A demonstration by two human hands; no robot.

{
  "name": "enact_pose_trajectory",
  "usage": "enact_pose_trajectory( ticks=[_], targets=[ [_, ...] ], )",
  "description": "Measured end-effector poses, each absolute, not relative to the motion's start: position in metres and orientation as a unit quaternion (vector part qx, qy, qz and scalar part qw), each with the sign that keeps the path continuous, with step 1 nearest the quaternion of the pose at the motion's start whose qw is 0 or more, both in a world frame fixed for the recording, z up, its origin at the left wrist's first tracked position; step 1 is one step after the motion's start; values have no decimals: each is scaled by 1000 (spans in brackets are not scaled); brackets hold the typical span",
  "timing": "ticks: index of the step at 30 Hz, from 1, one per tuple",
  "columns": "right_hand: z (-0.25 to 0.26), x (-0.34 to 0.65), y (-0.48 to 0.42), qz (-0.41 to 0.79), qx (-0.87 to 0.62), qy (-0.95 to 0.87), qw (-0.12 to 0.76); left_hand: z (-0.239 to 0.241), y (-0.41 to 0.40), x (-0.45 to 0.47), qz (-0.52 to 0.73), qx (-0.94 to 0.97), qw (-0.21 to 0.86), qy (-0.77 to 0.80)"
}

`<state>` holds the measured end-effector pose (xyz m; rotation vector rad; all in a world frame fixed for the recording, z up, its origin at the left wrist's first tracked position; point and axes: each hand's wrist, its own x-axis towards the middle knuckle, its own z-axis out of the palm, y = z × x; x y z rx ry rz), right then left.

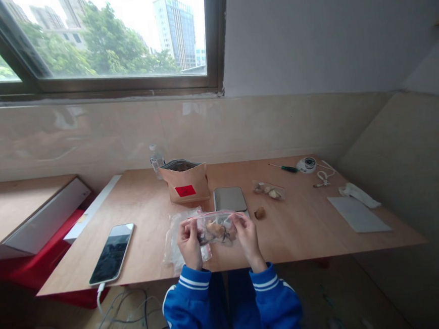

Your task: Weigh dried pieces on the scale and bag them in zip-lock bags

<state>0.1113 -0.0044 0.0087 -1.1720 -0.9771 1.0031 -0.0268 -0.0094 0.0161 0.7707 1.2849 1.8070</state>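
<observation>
Left hand and right hand hold a clear zip bag between them, just above the near edge of the surface. Fingers of each hand clamped on the bag's top corners. Bag contains brownish lumps. Under it: more clear bags. Behind: grey scale, brown paper pouch. Phone to the left. Small filled bag to the right, one loose lump near it.
</observation>
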Motion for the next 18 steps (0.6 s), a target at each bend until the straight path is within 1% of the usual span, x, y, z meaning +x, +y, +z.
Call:
enact_pose_trajectory(
  ticks=[2, 5, 8, 11, 18],
  targets=[
    [11, 111, -7, 418, -516, -424, 616, 15, -9, -24, 711, 295, 383, 511],
    [13, 118, -10, 416, -523, -449, 593, 11, -8, -25, 699, 297, 387, 523],
    [12, 128, -11, 413, -521, -466, 583, 7, -8, -28, 671, 310, 426, 521],
    [14, 133, -10, 406, -525, -446, 601, 8, -12, -25, 655, 323, 457, 507],
    [23, 131, -10, 347, -574, -413, 616, 10, -19, -12, 657, 313, 434, 531]
  ],
)
